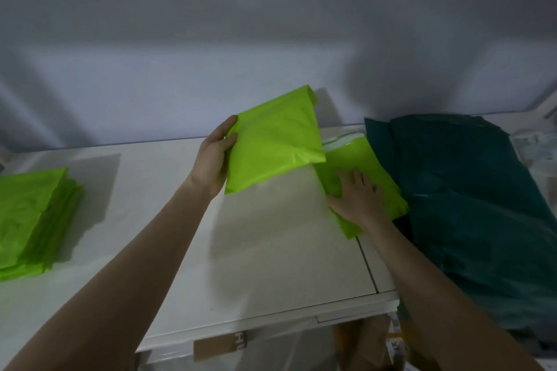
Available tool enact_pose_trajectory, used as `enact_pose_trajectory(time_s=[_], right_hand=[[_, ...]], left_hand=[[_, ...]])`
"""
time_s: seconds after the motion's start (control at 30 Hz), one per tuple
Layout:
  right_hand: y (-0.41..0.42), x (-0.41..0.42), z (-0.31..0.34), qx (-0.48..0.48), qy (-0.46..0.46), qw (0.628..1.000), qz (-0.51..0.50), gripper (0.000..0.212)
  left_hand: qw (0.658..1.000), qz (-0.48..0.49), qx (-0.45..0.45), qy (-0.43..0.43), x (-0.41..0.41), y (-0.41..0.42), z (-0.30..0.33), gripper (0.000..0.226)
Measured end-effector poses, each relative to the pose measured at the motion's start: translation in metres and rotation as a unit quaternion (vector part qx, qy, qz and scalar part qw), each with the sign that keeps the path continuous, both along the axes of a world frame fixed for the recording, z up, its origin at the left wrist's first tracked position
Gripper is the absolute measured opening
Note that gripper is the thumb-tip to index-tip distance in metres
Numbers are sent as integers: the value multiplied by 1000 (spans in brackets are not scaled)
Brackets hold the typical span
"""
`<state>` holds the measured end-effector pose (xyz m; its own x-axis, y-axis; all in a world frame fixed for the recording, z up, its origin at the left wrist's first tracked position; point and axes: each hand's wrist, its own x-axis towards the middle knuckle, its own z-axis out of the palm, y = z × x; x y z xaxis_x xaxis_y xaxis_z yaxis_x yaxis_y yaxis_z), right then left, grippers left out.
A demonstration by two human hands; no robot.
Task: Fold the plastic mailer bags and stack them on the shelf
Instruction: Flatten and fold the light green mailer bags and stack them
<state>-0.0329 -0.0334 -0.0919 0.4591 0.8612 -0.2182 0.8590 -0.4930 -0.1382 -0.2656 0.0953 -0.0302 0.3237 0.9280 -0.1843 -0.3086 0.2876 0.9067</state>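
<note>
One folded lime-green mailer bag [272, 141] is held above the white shelf [168, 220], tilted, gripped along its left edge by the left hand [212, 159] with the thumb curled over the top. Just to its right, the right hand [357, 196] lies flat with straight fingers on another green bag [355, 159], which rests on the shelf against a heap of dark teal bags [470, 205]. Far left, well apart, a stack of folded green bags [33, 217] sits on the shelf. Below the shelf's front edge, brown cardboard [220, 345] shows.
</note>
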Motion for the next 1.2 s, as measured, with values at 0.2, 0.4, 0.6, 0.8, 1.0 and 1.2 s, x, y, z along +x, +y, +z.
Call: enact_pose_trajectory(time_s=[0.2, 0.4, 0.6, 0.8, 1.0, 1.2], right_hand=[[7, 11, 2, 107, -66, 992, -1, 59], [40, -46, 55, 367, 348, 862, -30, 43], [56, -71, 113, 343, 649, 673, -95, 41], [45, -85, 111, 414, 553, 723, 26, 20], [30, -122, 27, 299, 439, 847, -25, 51], [15, -146, -11, 242, 285, 927, -39, 59]], left_hand=[[999, -16, 12, 31, 1, -11, -12, 41], [996, -15, 67, 58, -7, -8, -4, 40], [976, 33, 180, 120, -18, -10, 21, 42], [953, 60, 267, 131, -48, -27, 33, 52], [912, 20, 223, 344, -85, -43, -48, 53], [856, -15, 232, 461, -97, -55, -81, 57]])
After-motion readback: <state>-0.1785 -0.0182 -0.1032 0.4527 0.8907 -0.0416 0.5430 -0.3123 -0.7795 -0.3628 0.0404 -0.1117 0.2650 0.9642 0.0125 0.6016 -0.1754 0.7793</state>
